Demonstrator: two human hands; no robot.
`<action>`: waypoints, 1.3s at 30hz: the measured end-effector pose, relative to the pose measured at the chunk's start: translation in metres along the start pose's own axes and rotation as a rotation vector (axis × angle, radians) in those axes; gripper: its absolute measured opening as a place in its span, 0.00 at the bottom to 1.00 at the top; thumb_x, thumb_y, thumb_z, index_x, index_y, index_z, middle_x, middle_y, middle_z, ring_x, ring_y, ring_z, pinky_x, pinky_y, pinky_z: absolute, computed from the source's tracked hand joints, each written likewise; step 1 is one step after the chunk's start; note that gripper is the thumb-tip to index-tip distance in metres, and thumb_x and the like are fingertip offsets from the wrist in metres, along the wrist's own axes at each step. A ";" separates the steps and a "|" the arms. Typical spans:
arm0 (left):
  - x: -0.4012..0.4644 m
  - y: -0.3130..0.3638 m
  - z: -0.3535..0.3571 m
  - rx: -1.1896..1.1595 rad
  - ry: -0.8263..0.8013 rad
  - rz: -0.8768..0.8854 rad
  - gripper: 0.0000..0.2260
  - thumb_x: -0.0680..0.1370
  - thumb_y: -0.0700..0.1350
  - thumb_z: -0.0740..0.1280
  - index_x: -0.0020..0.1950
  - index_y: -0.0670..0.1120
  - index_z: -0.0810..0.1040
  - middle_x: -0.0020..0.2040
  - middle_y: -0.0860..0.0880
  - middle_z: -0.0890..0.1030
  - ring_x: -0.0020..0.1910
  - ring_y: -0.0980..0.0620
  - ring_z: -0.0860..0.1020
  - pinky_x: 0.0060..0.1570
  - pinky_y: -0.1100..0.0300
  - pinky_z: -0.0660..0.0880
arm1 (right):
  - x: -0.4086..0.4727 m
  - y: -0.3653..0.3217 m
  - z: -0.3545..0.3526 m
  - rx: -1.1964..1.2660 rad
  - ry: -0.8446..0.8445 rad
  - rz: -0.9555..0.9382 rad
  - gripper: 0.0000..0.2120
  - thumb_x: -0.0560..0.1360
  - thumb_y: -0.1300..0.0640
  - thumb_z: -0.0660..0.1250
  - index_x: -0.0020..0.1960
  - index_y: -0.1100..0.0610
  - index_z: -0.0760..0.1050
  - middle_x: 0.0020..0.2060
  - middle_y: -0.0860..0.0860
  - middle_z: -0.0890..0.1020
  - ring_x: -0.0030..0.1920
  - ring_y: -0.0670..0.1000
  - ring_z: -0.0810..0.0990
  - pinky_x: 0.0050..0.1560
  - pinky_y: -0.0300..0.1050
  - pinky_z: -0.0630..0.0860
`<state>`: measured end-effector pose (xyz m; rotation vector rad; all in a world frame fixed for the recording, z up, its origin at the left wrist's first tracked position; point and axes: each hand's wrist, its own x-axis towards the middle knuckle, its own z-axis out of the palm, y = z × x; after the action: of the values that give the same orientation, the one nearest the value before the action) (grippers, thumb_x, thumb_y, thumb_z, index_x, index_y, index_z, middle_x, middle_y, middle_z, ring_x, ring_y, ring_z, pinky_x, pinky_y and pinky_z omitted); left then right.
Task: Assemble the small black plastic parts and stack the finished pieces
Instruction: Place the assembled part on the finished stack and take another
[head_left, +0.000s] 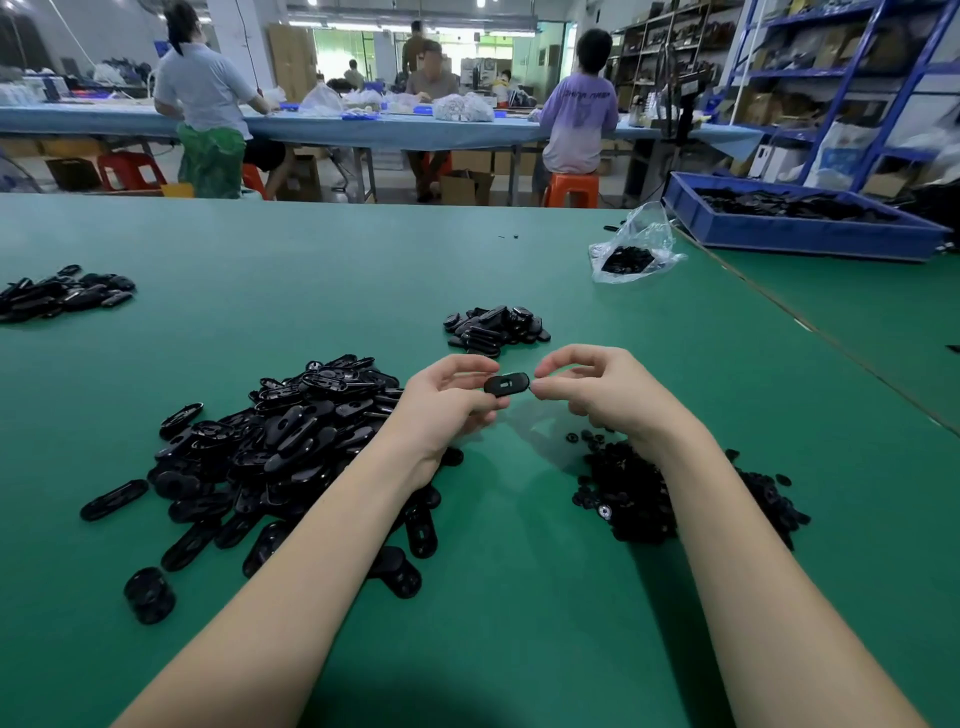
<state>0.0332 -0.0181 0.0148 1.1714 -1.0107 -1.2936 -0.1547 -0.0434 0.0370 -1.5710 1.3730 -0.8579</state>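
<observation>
Two bare hands up above a green table (519, 623), close together, with one small black oval piece (506, 385) between them. Left hand (441, 402) curled round the left end of the piece, thumb on top, fingers under it. Right hand (592, 387) curled too, with thumb and first finger tip pinching the right end. Piece held flat, off the table, with a little slot showing on its top side. Big heap of black oval parts (280, 447) on the table under and beside the left arm, some spilled out at the edges. Heap of small round black bits (639, 493) under the right wrist, one with a shiny spot in it. Small pile of oval pieces (496, 326) just past the hands, lying loose and not in a neat stack. Another dark pile (62, 293) far off at the left edge of the table. Clear plastic bag (631, 249) with more black bits inside, near the far right side. Blue bin (800, 223) full of dark parts on the next table to the right. Across the room, a long blue table (363, 130) with people at it, two on orange stools (571, 189). Tall blue shelves (852, 78) with boxes on the right wall.
</observation>
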 end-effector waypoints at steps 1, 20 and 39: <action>0.000 0.000 0.000 -0.017 -0.008 -0.009 0.16 0.74 0.25 0.65 0.54 0.44 0.81 0.51 0.42 0.84 0.44 0.51 0.84 0.39 0.66 0.79 | -0.001 -0.001 0.001 0.042 -0.025 0.007 0.03 0.73 0.55 0.77 0.43 0.47 0.84 0.33 0.44 0.80 0.27 0.42 0.69 0.26 0.31 0.63; -0.002 -0.001 0.002 0.335 -0.131 0.063 0.12 0.79 0.39 0.69 0.58 0.55 0.79 0.45 0.52 0.87 0.40 0.58 0.81 0.42 0.63 0.77 | 0.000 -0.003 0.013 0.099 0.014 0.009 0.08 0.73 0.58 0.75 0.51 0.50 0.82 0.38 0.49 0.83 0.28 0.46 0.70 0.28 0.36 0.65; -0.008 -0.001 0.005 0.546 0.014 0.343 0.10 0.74 0.42 0.75 0.51 0.52 0.78 0.41 0.53 0.87 0.42 0.54 0.84 0.46 0.70 0.76 | 0.001 -0.007 0.011 0.018 0.037 0.101 0.05 0.69 0.55 0.79 0.36 0.47 0.86 0.30 0.47 0.76 0.29 0.46 0.67 0.23 0.34 0.59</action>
<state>0.0278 -0.0108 0.0150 1.3280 -1.5373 -0.7538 -0.1419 -0.0427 0.0388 -1.4662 1.4544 -0.8396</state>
